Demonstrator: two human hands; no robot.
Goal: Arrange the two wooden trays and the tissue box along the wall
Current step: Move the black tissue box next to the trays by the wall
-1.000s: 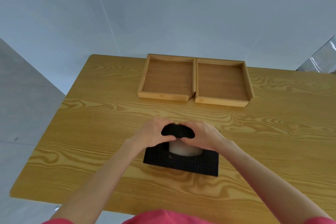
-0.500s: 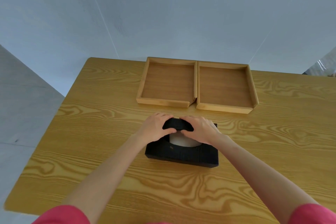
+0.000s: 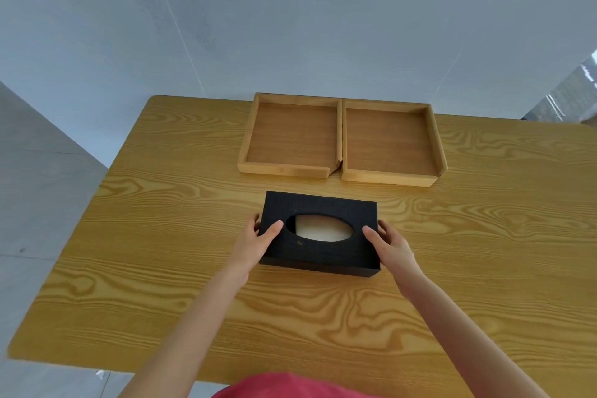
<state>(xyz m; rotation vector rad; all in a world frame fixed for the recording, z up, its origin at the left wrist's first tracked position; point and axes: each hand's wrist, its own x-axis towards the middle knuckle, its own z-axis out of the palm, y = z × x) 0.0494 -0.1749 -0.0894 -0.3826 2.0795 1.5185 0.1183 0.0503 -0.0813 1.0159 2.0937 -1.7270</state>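
A black tissue box [image 3: 323, 203] with an oval top opening showing white tissue rests flat in the middle of the wooden table [image 3: 145, 236]. My left hand [image 3: 256, 244] grips its left end, thumb on top. My right hand [image 3: 392, 245] grips its right end the same way. Two shallow wooden trays stand side by side at the table's far edge against the wall: the left tray [image 3: 290, 136] and the right tray [image 3: 389, 144]. Their inner walls touch. Both trays hold nothing.
The pale wall [image 3: 290, 26] rises right behind the table's far edge. Grey floor [image 3: 32, 187] lies to the left of the table. A shiny metallic surface [image 3: 568, 94] shows at the far right.
Both hands left the top opening of the tissue box and moved apart to its two ends. The oval opening and white tissue are now uncovered.
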